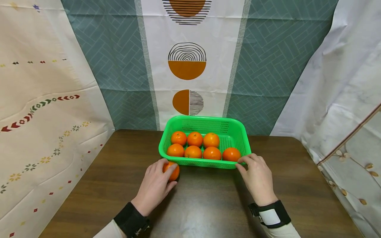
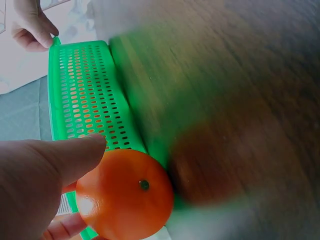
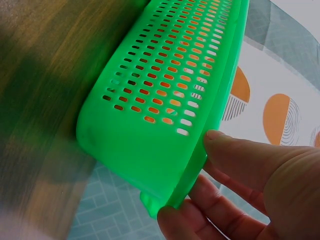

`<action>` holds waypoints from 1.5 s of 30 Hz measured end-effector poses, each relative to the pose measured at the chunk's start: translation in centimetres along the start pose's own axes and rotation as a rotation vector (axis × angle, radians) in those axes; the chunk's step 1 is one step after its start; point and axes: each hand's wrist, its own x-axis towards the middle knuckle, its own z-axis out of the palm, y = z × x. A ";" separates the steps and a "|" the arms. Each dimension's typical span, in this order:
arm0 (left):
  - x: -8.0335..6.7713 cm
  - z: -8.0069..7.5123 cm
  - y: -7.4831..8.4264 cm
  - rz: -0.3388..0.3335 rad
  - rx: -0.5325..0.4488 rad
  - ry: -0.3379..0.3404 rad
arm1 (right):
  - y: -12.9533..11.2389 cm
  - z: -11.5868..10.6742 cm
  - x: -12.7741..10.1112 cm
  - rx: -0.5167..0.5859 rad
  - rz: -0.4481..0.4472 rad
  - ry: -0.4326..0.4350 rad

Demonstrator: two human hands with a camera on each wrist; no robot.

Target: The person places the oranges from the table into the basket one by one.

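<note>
In the head view my left hand (image 1: 156, 183) grips an orange (image 1: 171, 171) just in front of the basket's near left corner. The left wrist view shows that orange (image 2: 127, 195) between thumb and fingers, its green stem end facing the camera. A green plastic basket (image 1: 205, 161) with slotted walls holds several more oranges (image 1: 212, 153) in two rows. My right hand (image 1: 257, 178) pinches the rim at the near right corner, with the thumb on the outer side of the rim (image 3: 207, 145) in the right wrist view.
The basket stands near the back of a brown wooden table (image 1: 205, 205). Behind it hangs a patterned green and white cloth (image 1: 122, 66). A cream cloth (image 1: 44, 138) borders the left side, and a white cloth (image 1: 336, 99) the right.
</note>
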 end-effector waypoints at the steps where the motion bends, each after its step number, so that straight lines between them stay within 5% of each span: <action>1: 0.0 0.0 0.0 -0.002 0.003 0.001 | 0.0 0.0 0.0 -0.002 -0.002 0.002; 23: 0.0 0.3 0.2 -0.051 -0.042 -0.040 | 0.1 0.0 0.0 0.001 -0.007 0.006; 45: 0.0 -1.0 0.4 0.007 -0.064 -0.058 | 0.0 -0.1 0.0 -0.002 -0.015 0.011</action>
